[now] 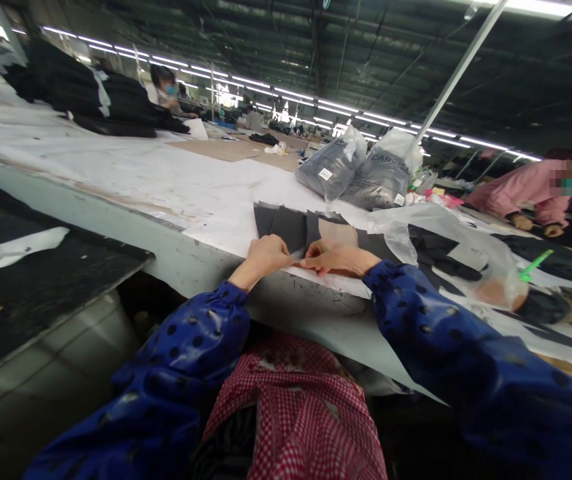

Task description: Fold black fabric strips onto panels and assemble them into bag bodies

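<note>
My left hand [267, 255] is closed in a pinch at the front edge of the white-covered table [226, 183]. Close beside it, my right hand [335, 256] is also closed, with thumb and fingertips pressed together. What the fingertips hold is too small and blurred to name. Just behind both hands lie overlapping dark fabric pieces [290, 229]. A beige piece [338, 232] rests among them, partly covered by my right hand. Under my right hand runs a thin brown strip [341, 272] along the table edge.
Two filled plastic bags [329, 167] stand behind the fabric pieces. To the right are a clear plastic sheet [436, 223], more dark cloth and a green tool [536, 265]. A black-topped surface [66, 293] lies left. A person in pink [526, 190] leans at the right.
</note>
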`<state>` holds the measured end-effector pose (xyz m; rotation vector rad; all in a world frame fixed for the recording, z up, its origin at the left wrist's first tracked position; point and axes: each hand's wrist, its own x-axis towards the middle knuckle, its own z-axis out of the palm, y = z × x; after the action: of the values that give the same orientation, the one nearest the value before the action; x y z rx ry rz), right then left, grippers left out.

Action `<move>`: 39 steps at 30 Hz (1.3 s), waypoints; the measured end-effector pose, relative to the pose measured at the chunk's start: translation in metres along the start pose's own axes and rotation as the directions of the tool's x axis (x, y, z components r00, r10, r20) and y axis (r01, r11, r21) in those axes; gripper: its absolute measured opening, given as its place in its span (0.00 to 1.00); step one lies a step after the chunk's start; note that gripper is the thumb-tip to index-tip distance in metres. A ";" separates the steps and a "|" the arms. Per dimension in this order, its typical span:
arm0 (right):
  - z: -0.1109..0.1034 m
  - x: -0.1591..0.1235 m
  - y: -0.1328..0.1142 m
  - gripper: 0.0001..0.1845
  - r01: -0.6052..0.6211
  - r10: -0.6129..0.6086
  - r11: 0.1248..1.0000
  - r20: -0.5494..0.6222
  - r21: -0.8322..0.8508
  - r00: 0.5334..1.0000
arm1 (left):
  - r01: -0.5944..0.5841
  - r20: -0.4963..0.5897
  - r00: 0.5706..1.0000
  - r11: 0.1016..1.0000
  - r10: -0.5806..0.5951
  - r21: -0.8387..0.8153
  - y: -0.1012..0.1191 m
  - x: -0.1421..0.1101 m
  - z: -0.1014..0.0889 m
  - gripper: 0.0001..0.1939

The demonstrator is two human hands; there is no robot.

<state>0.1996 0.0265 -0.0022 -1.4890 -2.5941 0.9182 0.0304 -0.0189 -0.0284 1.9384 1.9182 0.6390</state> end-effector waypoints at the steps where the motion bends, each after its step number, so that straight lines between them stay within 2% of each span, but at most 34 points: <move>1: 0.001 0.002 0.000 0.14 -0.008 0.008 1.000 -0.001 0.004 1.000 | 0.003 0.001 1.000 1.000 -0.003 0.003 0.000 0.000 0.000 0.08; 6: 0.006 0.006 -0.004 0.16 -0.074 0.069 0.996 -0.098 -0.045 0.993 | -0.012 0.005 1.000 0.998 0.012 0.062 0.000 0.003 -0.001 0.09; 9: -0.002 -0.001 -0.008 0.14 -0.075 0.079 0.994 -0.047 0.083 0.996 | -0.014 -0.003 1.000 0.998 0.014 0.061 0.000 0.004 0.001 0.08; 11: -0.010 -0.007 -0.009 0.12 -0.068 0.080 0.984 -0.071 0.163 0.994 | -0.027 -0.021 0.999 0.998 0.028 0.052 0.001 0.004 0.003 0.08; 14: -0.013 -0.010 -0.006 0.09 0.043 -0.020 0.994 -0.214 0.101 0.977 | -0.042 -0.043 0.998 0.997 0.045 0.069 0.004 0.001 0.007 0.08; 16: -0.005 -0.007 -0.003 0.07 0.137 -0.123 0.989 -0.190 0.060 0.974 | -0.063 -0.058 0.996 0.997 0.066 0.053 0.002 -0.001 0.008 0.09; 19: 0.009 -0.003 0.000 0.08 0.176 -0.164 0.976 -0.100 0.131 0.981 | -0.128 -0.021 0.992 0.978 0.127 -0.165 -0.009 -0.003 0.008 0.15; 22: 0.013 -0.004 -0.001 0.09 0.155 -0.148 0.959 -0.051 0.237 0.988 | -0.173 -0.039 0.984 0.872 0.174 -0.458 -0.024 -0.004 0.011 0.18; 25: 0.008 -0.007 -0.002 0.10 0.134 -0.137 0.962 -0.005 0.237 0.991 | -0.188 -0.111 0.982 0.803 0.152 -0.566 -0.034 -0.004 0.010 0.17; 27: 0.005 -0.006 0.001 0.10 0.132 -0.136 0.970 0.003 0.205 0.991 | -0.209 -0.181 0.976 0.773 0.123 -0.599 -0.040 -0.005 0.002 0.16; 30: 0.003 -0.003 0.006 0.10 0.103 -0.111 0.973 0.028 0.205 0.993 | -0.271 -0.314 0.943 0.800 0.109 -0.535 -0.047 -0.009 -0.018 0.14; 33: 0.001 -0.001 0.009 0.10 0.095 -0.110 0.976 0.063 0.194 0.992 | -0.337 -0.293 0.926 0.867 0.236 -0.367 -0.048 -0.014 -0.028 0.10; 36: -0.002 -0.002 0.009 0.12 0.158 -0.163 0.984 0.060 0.083 0.985 | -0.417 -0.218 0.903 0.881 0.371 -0.226 -0.039 -0.016 -0.017 0.07; 39: -0.003 -0.001 0.009 0.14 0.217 -0.215 0.976 0.051 -0.031 0.975 | -0.398 -0.200 0.908 0.906 0.368 -0.142 -0.031 -0.014 -0.001 0.08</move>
<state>0.2080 0.0301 -0.0042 -1.1734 -2.7503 0.8966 0.0039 -0.0322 -0.0451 2.2204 1.5045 1.0802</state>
